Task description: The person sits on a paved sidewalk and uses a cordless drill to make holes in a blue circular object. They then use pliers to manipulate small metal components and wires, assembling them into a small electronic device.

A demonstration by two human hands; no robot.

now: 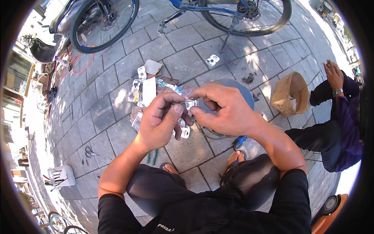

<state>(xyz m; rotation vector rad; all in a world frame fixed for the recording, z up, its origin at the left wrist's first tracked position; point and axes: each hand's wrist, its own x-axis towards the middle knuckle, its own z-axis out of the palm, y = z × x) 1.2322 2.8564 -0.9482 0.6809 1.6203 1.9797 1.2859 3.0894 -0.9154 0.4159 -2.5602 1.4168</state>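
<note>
In front of me, at the middle of the view, my left hand [165,117] and my right hand [226,109] meet, fingertips almost touching. A small thin silvery piece [190,103] is pinched between them; it is too small to tell its kind. My left thumb and forefinger hold its left end, with the other fingers curled beneath. The right thumb and forefinger close on its other end. Below the hands, a scatter of small packets and cards [149,91] lies on the paving, partly hidden. A round grey-blue disc-like surface [245,93] shows behind my right hand.
A blue bicycle [202,7] stands on its kickstand ahead. To the right are an open cardboard box [288,93] and a seated person [335,117]. Scissors [90,152] and a white tub of tools [62,176] are at left. Green-handled pliers [155,156] lie near my feet.
</note>
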